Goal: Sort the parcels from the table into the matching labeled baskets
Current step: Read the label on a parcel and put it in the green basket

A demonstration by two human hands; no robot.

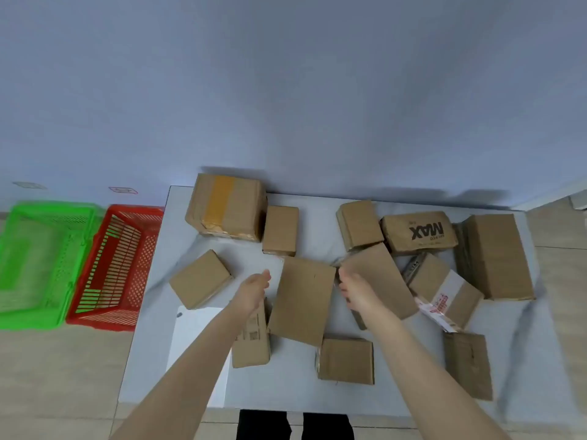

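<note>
Several brown cardboard parcels lie scattered on the white table [286,393]. A flat parcel [301,300] lies in the middle, tilted, partly over a labelled parcel [251,339]. My left hand [254,290] is open, a little left of the flat parcel's left edge and not touching it. My right hand [352,292] has loosely curled fingers at the parcel's right edge, in front of another parcel [381,274]; it is blurred. A green basket [50,207] and a red basket [136,213] stand on the floor left of the table, both without parcels.
Two small labels [123,190] [30,185] are stuck on the wall above the baskets. A large taped box [225,206] and a "MAX" box [419,231] sit at the back. A white sheet [197,338] lies at the table's left front. Tall boxes [495,255] line the right side.
</note>
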